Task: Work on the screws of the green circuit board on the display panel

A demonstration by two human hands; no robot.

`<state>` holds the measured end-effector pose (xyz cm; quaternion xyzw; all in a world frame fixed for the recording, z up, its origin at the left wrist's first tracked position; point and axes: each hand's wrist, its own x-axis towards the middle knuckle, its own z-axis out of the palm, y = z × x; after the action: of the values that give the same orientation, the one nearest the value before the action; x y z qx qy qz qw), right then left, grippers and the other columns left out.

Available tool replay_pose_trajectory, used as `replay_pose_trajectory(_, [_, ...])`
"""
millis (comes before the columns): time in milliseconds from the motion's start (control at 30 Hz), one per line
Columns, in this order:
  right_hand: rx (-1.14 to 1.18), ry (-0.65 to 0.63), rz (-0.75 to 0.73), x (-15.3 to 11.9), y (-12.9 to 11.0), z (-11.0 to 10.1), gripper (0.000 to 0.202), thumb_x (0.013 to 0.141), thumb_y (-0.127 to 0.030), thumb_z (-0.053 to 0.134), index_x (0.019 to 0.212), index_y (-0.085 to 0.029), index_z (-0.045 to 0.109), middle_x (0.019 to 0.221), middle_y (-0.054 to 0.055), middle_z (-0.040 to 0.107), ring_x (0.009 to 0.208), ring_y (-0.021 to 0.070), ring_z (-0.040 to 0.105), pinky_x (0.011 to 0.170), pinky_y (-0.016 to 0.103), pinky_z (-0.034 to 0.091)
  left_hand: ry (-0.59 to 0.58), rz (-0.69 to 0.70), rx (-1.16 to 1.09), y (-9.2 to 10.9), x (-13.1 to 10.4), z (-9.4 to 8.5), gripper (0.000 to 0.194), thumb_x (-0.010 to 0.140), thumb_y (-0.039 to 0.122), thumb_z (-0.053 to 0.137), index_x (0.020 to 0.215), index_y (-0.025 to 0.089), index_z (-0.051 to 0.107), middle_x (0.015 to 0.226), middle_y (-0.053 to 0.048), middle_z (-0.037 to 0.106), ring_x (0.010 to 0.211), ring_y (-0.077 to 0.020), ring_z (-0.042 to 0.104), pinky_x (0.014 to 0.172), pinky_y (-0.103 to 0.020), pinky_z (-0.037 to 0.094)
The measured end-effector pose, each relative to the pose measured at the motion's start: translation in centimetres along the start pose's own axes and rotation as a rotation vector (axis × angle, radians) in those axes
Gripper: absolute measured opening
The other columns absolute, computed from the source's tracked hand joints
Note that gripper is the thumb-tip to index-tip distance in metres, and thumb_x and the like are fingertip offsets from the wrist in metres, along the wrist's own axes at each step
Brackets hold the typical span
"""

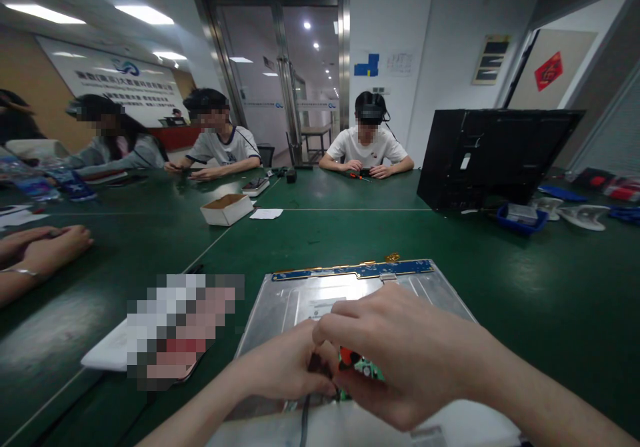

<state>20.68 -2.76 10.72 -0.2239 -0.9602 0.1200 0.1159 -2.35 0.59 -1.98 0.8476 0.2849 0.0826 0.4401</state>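
The flat silver metal panel lies at the middle of the near edge of the green desk, a narrow blue circuit strip along its far side. On its near part sits a green circuit board, mostly hidden beneath the hands. The right hand reaches over it, its grip closed on an orange-and-black object. The left hand is bent in close beside it, fingers curled near the board; whether its grip holds anything cannot be told. A black cable runs from there toward the near edge.

Left of the panel is a white flat object, partly blurred. Farther off stands an open white box; toward the far right corner, a black monitor stands behind a blue tray. A person sits at the far edge.
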Motion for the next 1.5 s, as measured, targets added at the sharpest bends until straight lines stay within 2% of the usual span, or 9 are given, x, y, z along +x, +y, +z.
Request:
replay_pose_trajectory(133, [0.011,0.022,-0.021,-0.1,0.1,0.1,0.019,0.081,-0.023,0.064,0.098,-0.021,0.056,0.087,-0.001,0.066,0.061,0.012,0.048,0.049,0.025,0.026,0.023,-0.048,-0.086,0.4,-0.3,0.3,0.016,0.08,0.019,0.069,0.092,0.018,0.08,0.084,-0.004,0.075,0.074,-0.0195,0.068,0.069,-0.026,0.056])
replay_pose_trajectory(300, [-0.072,-0.001,0.055,0.1,0.0,0.1,0.012,0.088,-0.023,0.061,0.1,-0.02,0.059,0.088,0.0,0.072,0.06,0.0123,0.054,0.05,0.027,0.023,0.019,-0.052,-0.023,0.1,-0.1,0.2,0.014,0.081,0.02,0.071,0.092,0.018,0.08,0.084,-0.003,0.074,0.074,-0.0191,0.066,0.068,-0.026,0.054])
replay_pose_trajectory(433, [-0.118,-0.03,0.106,0.3,-0.1,0.1,0.012,0.094,-0.031,0.065,0.099,-0.02,0.063,0.081,0.0,0.075,0.062,0.0135,0.061,0.052,0.029,0.021,-0.023,-0.021,0.033,-0.1,0.0,-0.1,0.013,0.083,0.022,0.073,0.093,0.018,0.08,0.086,-0.003,0.074,0.075,-0.0187,0.065,0.067,-0.025,0.052])
replay_pose_trajectory(600, [-0.117,-0.068,0.131,0.4,-0.2,0.0,0.021,0.098,-0.04,0.066,0.091,-0.02,0.065,0.075,0.001,0.075,0.062,0.0136,0.061,0.054,0.028,0.02,-0.033,-0.008,0.048,-0.2,0.0,-0.2,0.01,0.086,0.024,0.073,0.09,0.017,0.078,0.08,-0.003,0.071,0.073,-0.0178,0.063,0.068,-0.026,0.052])
replay_pose_trajectory(733, [-0.056,-0.037,0.069,0.1,-0.1,-0.1,0.013,0.091,-0.032,0.068,0.095,-0.021,0.062,0.084,0.0,0.072,0.064,0.0134,0.058,0.052,0.027,0.022,-0.033,-0.033,-0.025,-0.2,0.0,0.0,0.011,0.083,0.021,0.072,0.09,0.017,0.078,0.079,-0.003,0.071,0.071,-0.0183,0.064,0.067,-0.027,0.054])
replay_pose_trajectory(833, [-0.007,-0.018,0.007,-0.2,-0.1,-0.2,0.018,0.084,-0.026,0.068,0.099,-0.021,0.059,0.091,0.001,0.068,0.066,0.0133,0.055,0.051,0.026,0.025,0.001,-0.071,-0.069,0.3,-0.1,0.2,0.011,0.08,0.018,0.069,0.088,0.017,0.077,0.082,-0.003,0.073,0.073,-0.0191,0.066,0.069,-0.027,0.055])
replay_pose_trajectory(1000, [0.007,-0.035,-0.011,-0.2,-0.2,-0.2,0.016,0.085,-0.018,0.061,0.1,-0.021,0.057,0.09,0.0,0.066,0.064,0.0123,0.051,0.051,0.025,0.026,0.057,-0.095,-0.073,1.0,-0.3,0.2,0.015,0.077,0.018,0.07,0.09,0.019,0.077,0.084,-0.002,0.075,0.078,-0.0202,0.068,0.071,-0.026,0.056])
replay_pose_trajectory(1300, [-0.069,-0.073,0.097,0.3,-0.3,-0.2,0.014,0.096,-0.034,0.065,0.097,-0.022,0.06,0.084,-0.001,0.073,0.065,0.0123,0.055,0.054,0.028,0.022,0.036,0.005,0.019,0.1,0.0,0.0,0.01,0.082,0.024,0.07,0.084,0.016,0.075,0.074,-0.002,0.069,0.067,-0.0168,0.062,0.062,-0.023,0.049])
replay_pose_trajectory(1500, [-0.008,-0.029,0.02,0.0,-0.2,-0.1,0.013,0.094,-0.03,0.063,0.101,-0.022,0.057,0.09,-0.001,0.07,0.066,0.0119,0.053,0.053,0.026,0.026,0.046,-0.029,-0.004,1.3,-0.1,-0.1,0.002,0.077,0.018,0.065,0.077,0.017,0.067,0.075,0.0,0.066,0.072,-0.0164,0.062,0.067,-0.022,0.05])
